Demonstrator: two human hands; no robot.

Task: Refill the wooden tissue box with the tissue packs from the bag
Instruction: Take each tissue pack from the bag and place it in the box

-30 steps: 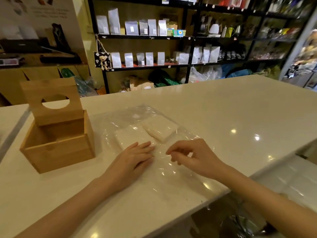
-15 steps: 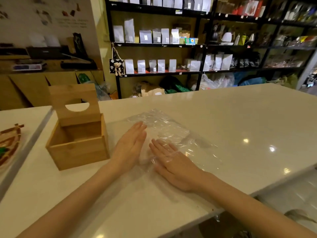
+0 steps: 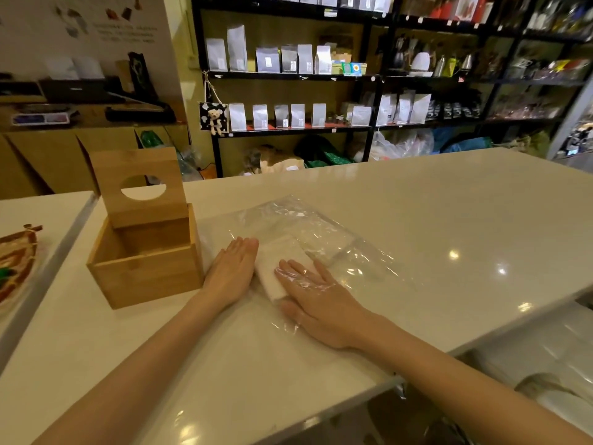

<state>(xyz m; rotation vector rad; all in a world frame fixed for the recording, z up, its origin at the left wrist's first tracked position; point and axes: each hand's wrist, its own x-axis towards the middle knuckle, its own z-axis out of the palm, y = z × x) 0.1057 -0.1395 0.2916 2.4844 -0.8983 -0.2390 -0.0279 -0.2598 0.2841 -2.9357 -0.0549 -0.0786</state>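
The wooden tissue box [image 3: 144, 274] stands open on the white counter [image 3: 449, 220], its lid [image 3: 141, 184] with a round hole tipped upright at the back; the inside looks empty. Right of it lies a clear plastic bag [image 3: 353, 255]. A white tissue pack [image 3: 272, 261] sits at the bag's near end. My left hand [image 3: 232, 271] lies flat, fingers together, against the pack's left side, outside the bag. My right hand [image 3: 317, 297] is inside the bag, plastic over its fingers, which rest flat on the pack's right part. A second pale pack [image 3: 324, 244] shows faintly deeper in the bag.
A woven tray [image 3: 16, 261] sits on the adjoining counter at far left. The counter's near edge [image 3: 353, 399] runs just under my forearms. Black shelves with white pouches [image 3: 288, 59] stand behind the counter.
My right hand has slid into the bag and onto a tissue pack. My left hand has moved to the pack's left side. The pack now lies between the hands, closer to the box.
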